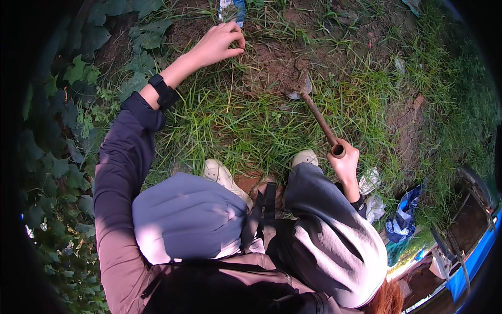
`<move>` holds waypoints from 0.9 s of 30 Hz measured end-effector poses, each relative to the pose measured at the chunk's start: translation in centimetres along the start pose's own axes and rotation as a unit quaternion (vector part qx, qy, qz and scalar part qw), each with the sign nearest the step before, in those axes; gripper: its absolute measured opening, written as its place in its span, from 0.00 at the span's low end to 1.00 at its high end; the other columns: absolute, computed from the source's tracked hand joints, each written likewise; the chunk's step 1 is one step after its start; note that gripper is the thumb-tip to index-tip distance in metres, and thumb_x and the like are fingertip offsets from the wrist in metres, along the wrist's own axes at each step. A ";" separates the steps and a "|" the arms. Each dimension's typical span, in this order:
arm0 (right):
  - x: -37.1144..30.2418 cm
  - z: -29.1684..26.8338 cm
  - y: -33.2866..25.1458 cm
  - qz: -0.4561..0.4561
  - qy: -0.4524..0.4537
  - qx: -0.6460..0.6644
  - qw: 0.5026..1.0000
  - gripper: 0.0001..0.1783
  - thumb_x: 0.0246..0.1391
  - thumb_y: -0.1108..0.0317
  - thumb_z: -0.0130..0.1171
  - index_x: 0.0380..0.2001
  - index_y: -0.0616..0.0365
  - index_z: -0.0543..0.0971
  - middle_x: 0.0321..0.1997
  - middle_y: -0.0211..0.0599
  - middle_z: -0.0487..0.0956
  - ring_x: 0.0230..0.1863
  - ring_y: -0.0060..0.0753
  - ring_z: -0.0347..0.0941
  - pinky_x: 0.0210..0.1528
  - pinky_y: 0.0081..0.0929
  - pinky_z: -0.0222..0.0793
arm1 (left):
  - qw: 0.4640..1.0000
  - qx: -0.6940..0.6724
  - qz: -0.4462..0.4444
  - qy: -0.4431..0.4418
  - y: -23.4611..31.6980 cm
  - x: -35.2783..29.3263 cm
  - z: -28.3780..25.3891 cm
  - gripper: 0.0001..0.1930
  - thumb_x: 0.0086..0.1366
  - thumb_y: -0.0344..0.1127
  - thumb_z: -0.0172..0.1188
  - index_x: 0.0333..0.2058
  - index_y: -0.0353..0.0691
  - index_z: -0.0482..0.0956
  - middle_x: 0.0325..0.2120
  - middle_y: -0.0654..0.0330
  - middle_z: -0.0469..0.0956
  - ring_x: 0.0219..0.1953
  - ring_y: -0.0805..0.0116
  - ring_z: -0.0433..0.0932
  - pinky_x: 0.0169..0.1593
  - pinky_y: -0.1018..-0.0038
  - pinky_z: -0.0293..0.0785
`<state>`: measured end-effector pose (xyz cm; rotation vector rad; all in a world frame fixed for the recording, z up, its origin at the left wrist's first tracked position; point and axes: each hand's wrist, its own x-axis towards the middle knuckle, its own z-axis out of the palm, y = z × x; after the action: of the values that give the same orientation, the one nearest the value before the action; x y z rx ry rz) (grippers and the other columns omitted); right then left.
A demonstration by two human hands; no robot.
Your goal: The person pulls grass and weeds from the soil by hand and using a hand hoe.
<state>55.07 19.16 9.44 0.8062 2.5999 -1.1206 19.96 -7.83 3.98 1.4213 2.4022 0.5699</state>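
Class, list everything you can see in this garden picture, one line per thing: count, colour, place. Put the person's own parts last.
digging tool: one, rusty brown handle with a metal blade, blade in the soil at centre
bare soil: one patch, brown, upper centre
grass: many blades, green, across the middle
leafy vine: many leaves, dark green, left edge
litter: several scraps, blue and white, lower right
wrapper: one, blue and white, top edge
shoes: two, off-white, by the knees
wristband: one, black, left wrist
left hand: fingers curled at the grass, upper centre
right hand: closed on the tool's handle end
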 end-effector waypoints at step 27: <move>11.7 3.8 -5.5 0.020 0.070 0.048 0.996 0.15 0.36 0.61 0.62 0.28 0.61 0.80 0.23 0.48 0.78 0.28 0.48 0.76 0.33 0.34 0.70 | 0.999 0.044 -0.005 -0.013 0.9 0.6 -1.7 0.20 0.53 0.38 0.64 0.45 0.46 0.71 0.43 0.61 0.67 0.48 0.60 0.68 0.52 0.64 0.63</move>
<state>42.16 18.10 5.70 0.9876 2.6448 -1.2266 19.63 -7.21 5.82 1.4424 2.4397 0.4469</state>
